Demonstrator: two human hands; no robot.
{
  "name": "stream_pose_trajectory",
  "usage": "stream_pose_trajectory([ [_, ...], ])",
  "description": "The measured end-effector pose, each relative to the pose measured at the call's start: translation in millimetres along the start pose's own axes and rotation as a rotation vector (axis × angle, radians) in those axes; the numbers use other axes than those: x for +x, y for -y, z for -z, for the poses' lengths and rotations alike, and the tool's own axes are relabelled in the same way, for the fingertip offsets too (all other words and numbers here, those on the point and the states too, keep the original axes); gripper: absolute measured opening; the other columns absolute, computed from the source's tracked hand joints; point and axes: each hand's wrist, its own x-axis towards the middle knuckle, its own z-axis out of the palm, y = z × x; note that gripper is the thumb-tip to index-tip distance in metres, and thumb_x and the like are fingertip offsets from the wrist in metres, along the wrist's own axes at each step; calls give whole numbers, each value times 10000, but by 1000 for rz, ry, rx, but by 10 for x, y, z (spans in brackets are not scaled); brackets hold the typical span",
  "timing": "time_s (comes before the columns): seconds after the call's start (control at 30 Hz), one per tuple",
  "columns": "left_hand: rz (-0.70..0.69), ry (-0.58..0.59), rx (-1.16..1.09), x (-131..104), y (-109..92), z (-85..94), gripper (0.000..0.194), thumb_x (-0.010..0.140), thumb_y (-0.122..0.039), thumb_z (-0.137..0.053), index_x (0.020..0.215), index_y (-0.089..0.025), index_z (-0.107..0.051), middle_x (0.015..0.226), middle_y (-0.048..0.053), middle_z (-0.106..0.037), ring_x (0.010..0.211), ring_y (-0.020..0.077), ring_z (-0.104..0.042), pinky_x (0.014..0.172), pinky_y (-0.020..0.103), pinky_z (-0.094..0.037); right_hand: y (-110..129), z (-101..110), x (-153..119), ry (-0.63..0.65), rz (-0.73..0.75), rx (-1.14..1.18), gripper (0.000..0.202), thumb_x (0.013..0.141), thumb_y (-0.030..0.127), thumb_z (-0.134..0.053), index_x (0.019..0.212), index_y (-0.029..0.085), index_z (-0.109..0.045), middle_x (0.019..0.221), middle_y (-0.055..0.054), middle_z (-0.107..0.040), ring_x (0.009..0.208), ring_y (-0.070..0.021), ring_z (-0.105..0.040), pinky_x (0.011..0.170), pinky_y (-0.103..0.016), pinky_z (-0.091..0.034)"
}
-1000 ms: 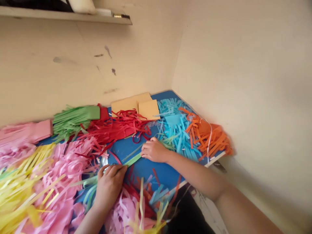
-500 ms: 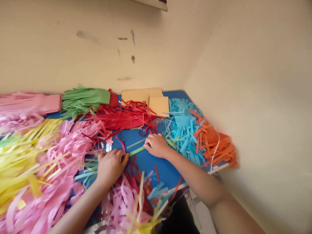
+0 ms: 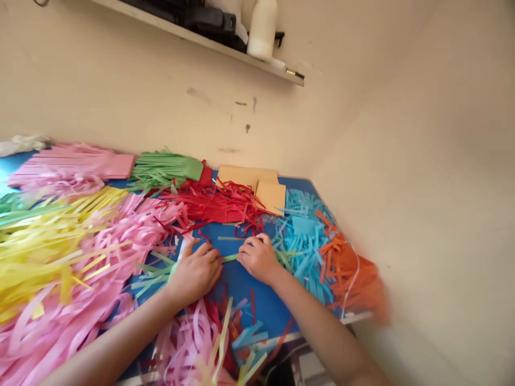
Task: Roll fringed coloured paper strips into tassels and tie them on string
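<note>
A narrow light green paper strip [image 3: 230, 258] spans the short gap between my two hands, low over the blue table [image 3: 237, 276]. My left hand [image 3: 198, 269] has its fingers closed on the strip's left end. The right end is pinched in my right hand [image 3: 258, 258]. Just beyond the hands lies fringed red paper [image 3: 221, 203]. Cut blue paper [image 3: 306, 241] is to the right of my right hand, and light green strips [image 3: 155, 273] lie left of my left hand.
Pink [image 3: 132, 228] and yellow [image 3: 48, 252] fringes cover the left side. Green fringe [image 3: 169, 169] and tan paper pieces [image 3: 271, 195] lie along the wall. Orange fringe [image 3: 354, 273] hangs at the right edge. A shelf [image 3: 201, 38] holds a white bottle [image 3: 263, 29].
The view has shifted up and left, bringing the shelf's contents into sight. My hands are closer together, and less of the green strip shows between them.
</note>
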Motion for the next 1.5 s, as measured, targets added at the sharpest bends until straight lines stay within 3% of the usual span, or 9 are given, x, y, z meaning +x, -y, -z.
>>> stream_pose_trajectory([
  [0.2, -6, -39, -4, 90, -58, -33, 186, 893, -211, -530, 792, -224, -685, 784, 36, -675, 895, 236, -577, 1007, 529, -306, 50, 13, 33, 54, -46, -16, 142, 972, 310, -566, 926, 211, -656, 969, -12, -713, 983, -179, -547, 931, -421, -264],
  [0.27, -3, -36, -11, 97, -47, -29, 155, 866, -215, -555, 773, -222, -680, 772, 38, -667, 888, 234, -570, 1016, 528, -307, 65, 35, 46, 83, 6, -52, 146, 959, 331, -585, 943, 202, -651, 983, -31, -707, 1002, -195, -543, 959, -441, -260],
  [0.4, 6, -11, -22, 105, -10, -22, 125, 845, -261, -589, 770, -213, -678, 772, 48, -665, 889, 240, -568, 1008, 534, -320, 54, 42, 129, 115, 146, -158, 217, 982, 183, -483, 853, 171, -657, 894, -48, -698, 961, -196, -543, 996, -460, -244],
  [0.53, 13, -15, -6, 107, 6, -56, 178, 881, -217, -539, 754, -213, -664, 739, 30, -654, 850, 223, -571, 994, 528, -329, 43, 60, 224, 118, 52, -79, 139, 917, 239, -582, 809, 190, -655, 898, -24, -706, 915, -188, -543, 947, -446, -276],
  [0.63, 15, -33, 15, 83, -2, -91, 273, 931, -168, -463, 737, -216, -650, 718, 5, -645, 824, 201, -574, 997, 509, -324, 127, 54, 240, 87, 18, -101, 105, 909, 288, -609, 896, 194, -653, 988, -42, -699, 988, -215, -527, 924, -451, -280],
  [0.8, 8, -42, 31, -13, -19, -69, 251, 940, -141, -457, 896, -236, -685, 824, 16, -696, 930, 225, -599, 1009, 514, -318, 201, -42, 96, 41, 65, -193, 213, 998, 185, -480, 872, 190, -651, 877, -38, -686, 913, -196, -522, 865, -419, -279],
  [1.0, -70, -2, -13, -217, 93, -48, 331, 911, -107, -456, 1046, -282, -702, 920, 34, -728, 875, 222, -628, 943, 455, -360, -28, -24, -156, -13, 116, -117, 231, 1018, 186, -473, 957, 219, -693, 969, -23, -714, 943, -173, -535, 851, -384, -268],
  [1.23, 45, -8, -239, -327, 223, -117, 309, 954, -251, -428, 1006, -292, -730, 931, 17, -754, 847, 188, -665, 865, 398, -375, -159, -13, -193, 50, -143, 186, 133, 921, 284, -671, 836, 211, -743, 963, -24, -704, 922, -158, -563, 828, -324, -304],
  [1.5, 186, 42, -220, -242, 134, -78, 303, 941, -429, -492, 861, -302, -755, 906, 11, -751, 833, 207, -649, 771, 395, -362, -168, 36, -175, 73, -210, 341, 124, 879, 302, -721, 789, 225, -759, 909, -13, -695, 920, -154, -583, 859, -321, -312],
])
